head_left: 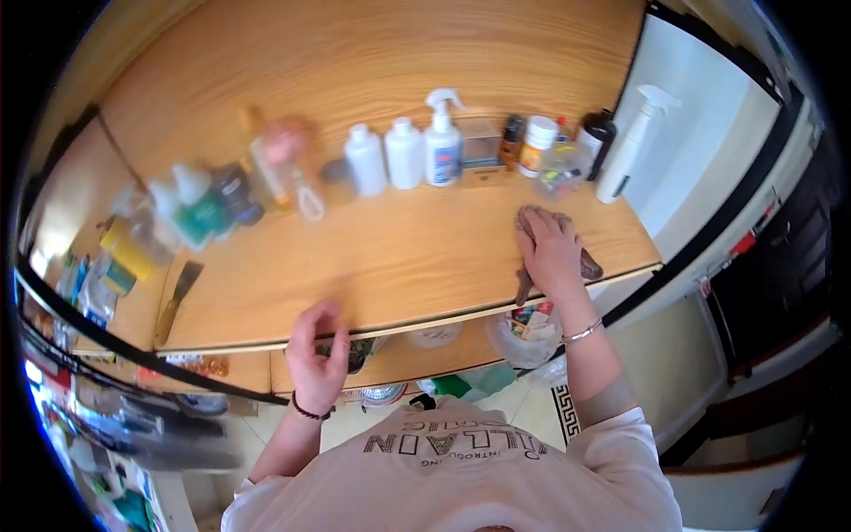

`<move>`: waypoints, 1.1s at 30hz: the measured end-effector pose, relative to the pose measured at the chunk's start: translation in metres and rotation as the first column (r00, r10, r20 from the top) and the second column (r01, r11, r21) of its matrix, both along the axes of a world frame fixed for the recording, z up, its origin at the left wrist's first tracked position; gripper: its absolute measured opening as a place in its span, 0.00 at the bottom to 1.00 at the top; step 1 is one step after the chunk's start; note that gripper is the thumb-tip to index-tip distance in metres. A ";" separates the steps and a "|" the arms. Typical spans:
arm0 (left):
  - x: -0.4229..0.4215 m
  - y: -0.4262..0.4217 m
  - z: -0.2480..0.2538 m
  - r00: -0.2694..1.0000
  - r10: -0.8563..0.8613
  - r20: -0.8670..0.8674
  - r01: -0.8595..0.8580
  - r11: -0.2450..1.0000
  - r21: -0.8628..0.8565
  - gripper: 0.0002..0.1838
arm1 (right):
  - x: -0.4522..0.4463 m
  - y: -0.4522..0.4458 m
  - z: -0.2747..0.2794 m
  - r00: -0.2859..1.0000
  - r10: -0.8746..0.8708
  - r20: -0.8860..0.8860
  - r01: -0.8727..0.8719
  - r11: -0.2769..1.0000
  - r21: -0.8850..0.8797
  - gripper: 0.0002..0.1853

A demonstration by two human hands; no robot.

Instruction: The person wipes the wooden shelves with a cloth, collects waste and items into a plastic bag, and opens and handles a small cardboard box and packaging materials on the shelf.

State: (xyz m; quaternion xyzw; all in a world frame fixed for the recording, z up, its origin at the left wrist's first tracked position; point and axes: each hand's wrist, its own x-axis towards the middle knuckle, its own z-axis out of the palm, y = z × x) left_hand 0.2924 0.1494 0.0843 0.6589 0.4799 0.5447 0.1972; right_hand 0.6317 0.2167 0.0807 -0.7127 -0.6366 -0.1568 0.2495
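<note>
**Right hand [551, 255] over crumpled brown cloth [589, 264]**

The cloth lies right of centre on a yellowish wooden shelf [408, 257]; whether fingers clamp it, I cannot tell. The left hand [319, 362], lower left of centre, curls, thumb and fingers apart.

The shelf [399, 257] has smooth wood grain with a soft sheen. On it, the trigger spray bottle [443, 151] is smooth white plastic. Just left of that bottle, two white bottles [404, 155] are plain, smooth plastic. Well left of it, the scraper [182, 297] joins a dull metal blade to a wooden-looking handle. Right of it, toward the shelf's front edge, the brown cloth [591, 264] looks soft and matt.
</note>
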 end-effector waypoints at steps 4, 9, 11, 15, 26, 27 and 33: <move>-0.030 -0.009 0.001 0.959 0.060 -0.278 0.032 0.948 0.317 0.15 | -0.057 0.020 0.006 0.993 0.117 -0.019 -0.118 0.991 -0.058 0.22; -0.069 -0.009 -0.001 0.937 0.151 -0.314 -0.016 0.919 0.395 0.15 | -0.128 0.041 0.006 0.976 0.216 -0.005 -0.214 0.963 -0.163 0.24; -0.086 -0.009 -0.001 0.929 0.204 -0.310 -0.070 0.917 0.393 0.15 | -0.153 0.048 0.012 0.949 0.314 -0.017 -0.311 0.930 -0.194 0.24; -0.116 -0.013 -0.008 0.930 0.244 -0.273 -0.132 0.919 0.372 0.16 | -0.180 0.070 0.016 0.927 0.375 -0.006 -0.368 0.904 -0.217 0.24; -0.159 -0.030 -0.022 0.908 0.306 -0.287 -0.198 0.916 0.350 0.15 | -0.222 0.099 0.018 0.866 0.500 -0.011 -0.496 0.856 -0.148 0.19; -0.160 -0.030 -0.023 0.903 0.310 -0.298 -0.198 0.915 0.352 0.15 | -0.227 0.100 0.022 0.866 0.499 -0.009 -0.495 0.856 -0.150 0.19; -0.161 -0.032 -0.023 0.896 0.313 -0.315 -0.189 0.911 0.367 0.16 | -0.230 0.110 0.033 0.897 0.434 -0.081 -0.438 0.854 -0.280 0.13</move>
